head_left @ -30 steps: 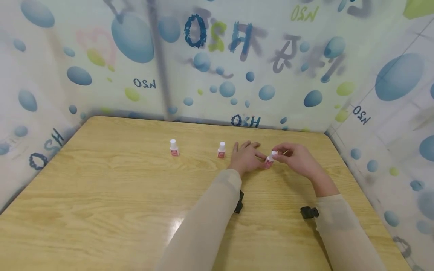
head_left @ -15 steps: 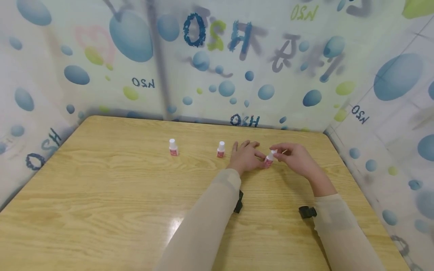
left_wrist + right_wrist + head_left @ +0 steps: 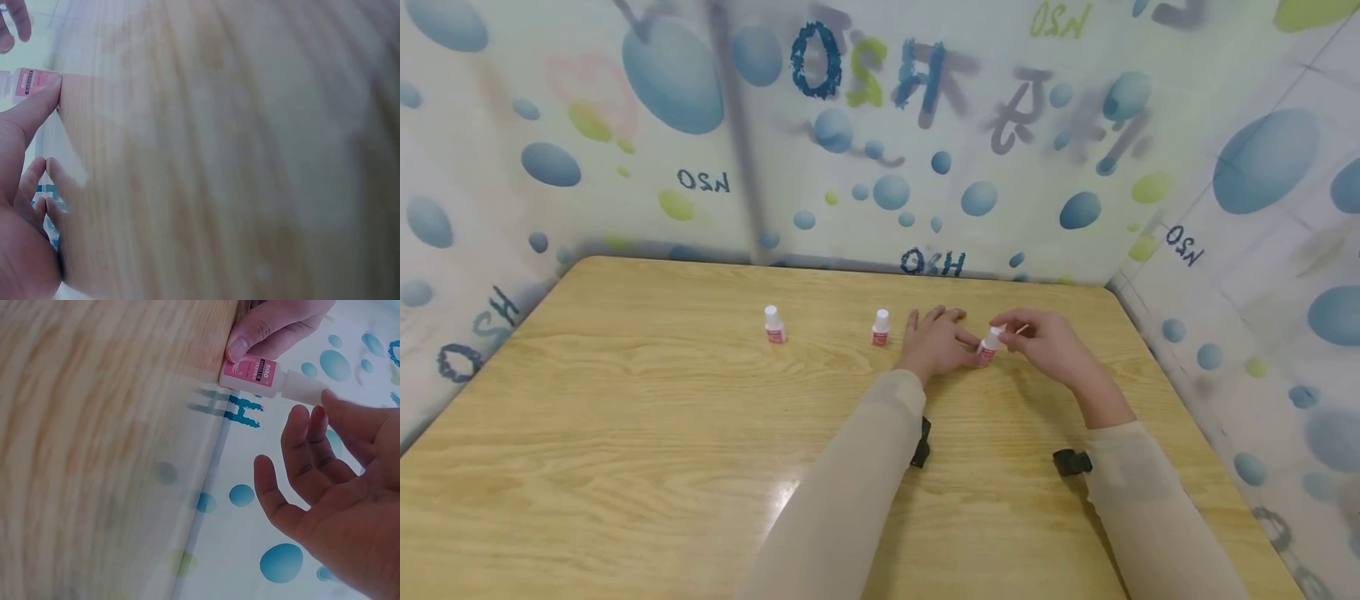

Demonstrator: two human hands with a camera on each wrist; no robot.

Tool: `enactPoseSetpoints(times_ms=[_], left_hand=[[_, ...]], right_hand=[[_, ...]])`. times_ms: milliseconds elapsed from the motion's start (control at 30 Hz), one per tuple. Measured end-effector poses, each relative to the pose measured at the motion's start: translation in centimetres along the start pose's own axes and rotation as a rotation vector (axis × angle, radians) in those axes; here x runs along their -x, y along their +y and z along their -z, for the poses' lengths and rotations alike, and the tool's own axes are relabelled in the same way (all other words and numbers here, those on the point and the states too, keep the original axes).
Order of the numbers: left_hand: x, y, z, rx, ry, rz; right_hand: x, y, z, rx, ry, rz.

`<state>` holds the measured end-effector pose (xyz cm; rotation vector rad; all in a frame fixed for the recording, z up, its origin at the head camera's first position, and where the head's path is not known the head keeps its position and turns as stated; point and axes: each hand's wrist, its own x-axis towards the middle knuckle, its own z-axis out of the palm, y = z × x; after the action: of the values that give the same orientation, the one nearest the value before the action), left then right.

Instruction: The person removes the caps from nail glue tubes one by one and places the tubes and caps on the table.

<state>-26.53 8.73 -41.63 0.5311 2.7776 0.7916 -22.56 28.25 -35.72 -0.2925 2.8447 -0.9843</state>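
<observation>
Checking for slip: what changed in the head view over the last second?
Nothing visibly moved, grabbed or released; only the head view shifted, scene slightly further left. Same: left hand touching tilted bottle, right hand at its cap, leftmost bottle and middle bottle upright.

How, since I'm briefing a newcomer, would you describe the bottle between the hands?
Find the wooden table, then three white-capped bottles toward its far side. Yours is the rightmost bottle, the only one touched: left hand low on it, right hand at its cap.
</observation>
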Motion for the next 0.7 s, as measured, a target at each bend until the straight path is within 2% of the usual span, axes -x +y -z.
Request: enactPoseSetpoints(times_ms=[167,367,567,700], left_hand=[[-0.02,-0.01,0.04,-0.005,-0.009,0.002],[-0.11,0.01,-0.06,-0.007,-0.007,0.003],[-0.13,0.04,-0.1,-0.013,-0.018,0.005],[-0.26,-0.07,-0.13,-0.021,-0.02,0.0]], right_hand=[[-0.13,0.0,-0.22,0.003,0.014,-0.035],[-0.17,0.18,-0.38,-0.018,0.013,-0.002],[-0.17,0.18,-0.43,-0.025,0.015,-0.044],[-0.26,0.14,-0.58,-0.027,0.016,-0.037]])
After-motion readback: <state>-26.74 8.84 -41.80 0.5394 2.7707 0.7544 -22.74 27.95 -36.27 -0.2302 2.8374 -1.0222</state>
